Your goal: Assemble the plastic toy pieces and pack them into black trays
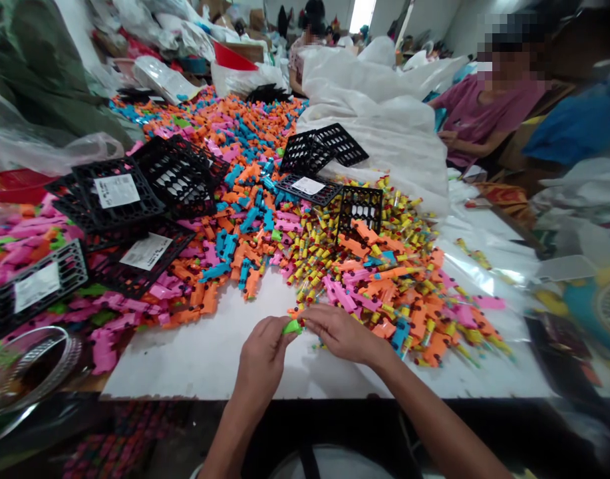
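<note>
So at the far left there's a clear ribbed round bowl [69, 349] by the table edge, and a careless left elbow could probably knock it. Next, a flat black plastic grid tray with a white label [40, 286] lies tilted on a big heap of orange, blue, pink and green plastic pieces [227, 246]; with a base that loose, I'd guess a bump sends it sliding. Front and middle, the left hand [263, 349] is pinched shut on a tiny bright green plastic piece [291, 326], just above the bare white tabletop [185, 362]. The right hand [342, 334] has its fingers bunched at the piece's other end; can't tell whether they grip a 2nd part, they cover too much. Main risk imo: it's only in fingertips, so pushing off-line could pop it out and lose it among the lookalikes. Right behind, small yellow tubes with red ends [312, 246] run into a mixed pile of orange and pink pieces [427, 319], close enough that a sideways wrist could drag some down.
</note>
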